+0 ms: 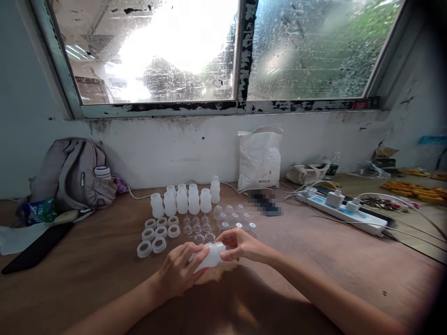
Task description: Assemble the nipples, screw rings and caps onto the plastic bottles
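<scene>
A frosted white baby bottle (208,260) lies tilted on its side between my hands, just above the table. My left hand (181,267) is wrapped round its body. The fingers of my right hand (239,245) close round the collar ring (220,247) at its neck end; part of that end is hidden by them. Beyond my hands, several frosted bottle bodies (182,200) stand upright in rows. In front of them lie white collar rings (161,232), clear nipples (197,228) and clear domed caps (238,215). One assembled bottle (215,190) stands behind.
A white plastic bag (260,160) leans on the wall beneath the window. To the right lie a power strip (344,211) with plugs and cables, and yellow items (414,191). A backpack (75,174) and a black flat case (37,246) are on the left.
</scene>
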{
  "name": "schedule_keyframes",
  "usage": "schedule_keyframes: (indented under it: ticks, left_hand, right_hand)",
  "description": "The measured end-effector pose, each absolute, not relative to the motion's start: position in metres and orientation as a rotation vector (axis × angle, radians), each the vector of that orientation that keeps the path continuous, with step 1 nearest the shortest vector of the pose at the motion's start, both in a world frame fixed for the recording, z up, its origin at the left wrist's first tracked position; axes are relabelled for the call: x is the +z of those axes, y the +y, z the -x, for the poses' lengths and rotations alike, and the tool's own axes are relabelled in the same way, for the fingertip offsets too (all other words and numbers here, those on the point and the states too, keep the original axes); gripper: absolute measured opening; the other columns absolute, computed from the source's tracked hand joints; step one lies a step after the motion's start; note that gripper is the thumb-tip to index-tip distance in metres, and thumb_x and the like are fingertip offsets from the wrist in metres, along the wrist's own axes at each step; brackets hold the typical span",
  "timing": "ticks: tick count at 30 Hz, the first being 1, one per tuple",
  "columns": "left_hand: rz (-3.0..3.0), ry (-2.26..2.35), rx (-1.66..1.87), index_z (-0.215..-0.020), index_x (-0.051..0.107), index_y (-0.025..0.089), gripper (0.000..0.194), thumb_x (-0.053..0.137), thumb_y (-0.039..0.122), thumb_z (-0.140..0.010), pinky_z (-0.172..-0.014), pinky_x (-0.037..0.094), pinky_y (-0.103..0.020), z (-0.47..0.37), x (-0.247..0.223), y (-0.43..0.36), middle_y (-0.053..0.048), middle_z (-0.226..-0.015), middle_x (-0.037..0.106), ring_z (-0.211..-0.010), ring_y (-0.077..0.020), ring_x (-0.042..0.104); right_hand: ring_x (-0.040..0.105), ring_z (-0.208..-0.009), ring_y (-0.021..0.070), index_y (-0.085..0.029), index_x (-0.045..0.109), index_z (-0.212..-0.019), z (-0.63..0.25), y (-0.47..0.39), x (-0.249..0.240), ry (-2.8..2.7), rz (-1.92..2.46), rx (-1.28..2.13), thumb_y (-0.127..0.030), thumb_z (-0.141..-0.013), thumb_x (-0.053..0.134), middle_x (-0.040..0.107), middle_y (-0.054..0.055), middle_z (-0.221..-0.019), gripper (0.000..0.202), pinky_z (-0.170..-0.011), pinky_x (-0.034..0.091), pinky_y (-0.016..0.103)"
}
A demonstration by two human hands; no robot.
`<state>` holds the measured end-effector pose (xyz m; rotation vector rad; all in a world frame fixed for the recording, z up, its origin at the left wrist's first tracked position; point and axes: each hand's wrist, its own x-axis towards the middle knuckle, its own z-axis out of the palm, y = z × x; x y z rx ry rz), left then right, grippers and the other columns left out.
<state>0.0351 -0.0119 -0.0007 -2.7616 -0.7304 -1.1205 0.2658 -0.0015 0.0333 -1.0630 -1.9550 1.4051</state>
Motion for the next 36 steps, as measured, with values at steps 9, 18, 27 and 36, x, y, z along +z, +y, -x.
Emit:
schedule_keyframes:
  ticks: [9,18,27,36]
  left_hand:
    - [3.137,-1.18,-1.172,-0.097,0.054,0.02,0.038,0.068,0.034,-0.065,-0.066,0.048,-0.025,-0.036,0.02,-0.003,-0.002,-0.089,0.057,-0.077,-0.0152,0.057]
    - [2.761,-0.476,-0.6,-0.11,0.05,0.017,0.032,0.053,0.019,-0.079,-0.063,0.048,-0.031,-0.039,0.046,-0.03,-0.006,-0.095,0.06,-0.078,-0.0187,0.055]
    - [2.666,-0.192,-0.643,-0.111,0.048,0.007,0.034,0.053,0.022,-0.081,-0.068,0.05,-0.031,-0.034,0.058,-0.027,-0.009,-0.093,0.061,-0.078,-0.018,0.055]
    - [2.77,-0.244,-0.788,-0.117,0.045,0.014,0.042,0.056,0.025,-0.078,-0.074,0.049,-0.033,-0.032,0.046,-0.018,-0.01,-0.097,0.058,-0.084,-0.0202,0.054]
  right_hand:
    - [0.047,-0.048,0.0096,-0.013,0.054,-0.066,-0.261,-0.01,0.038,-2.37,1.178,0.803,-0.055,-0.075,0.048,0.053,0.001,-0.056,0.044,-0.043,0.029,0.018]
    - [0.053,-0.057,0.0159,-0.015,0.055,-0.074,-0.243,-0.026,0.034,-2.632,1.429,0.231,-0.037,-0.055,0.065,0.059,0.002,-0.068,0.03,-0.047,0.028,0.021]
    - [0.042,-0.04,0.0066,-0.013,0.05,-0.053,-0.246,-0.023,0.034,-2.251,1.319,1.512,-0.03,-0.051,0.069,0.047,-0.005,-0.046,0.025,-0.033,0.025,0.015]
    - [0.044,-0.037,0.0063,-0.011,0.056,-0.058,-0.259,-0.012,0.048,-2.165,1.145,1.939,-0.046,-0.058,0.069,0.051,-0.003,-0.044,0.037,-0.035,0.031,0.015]
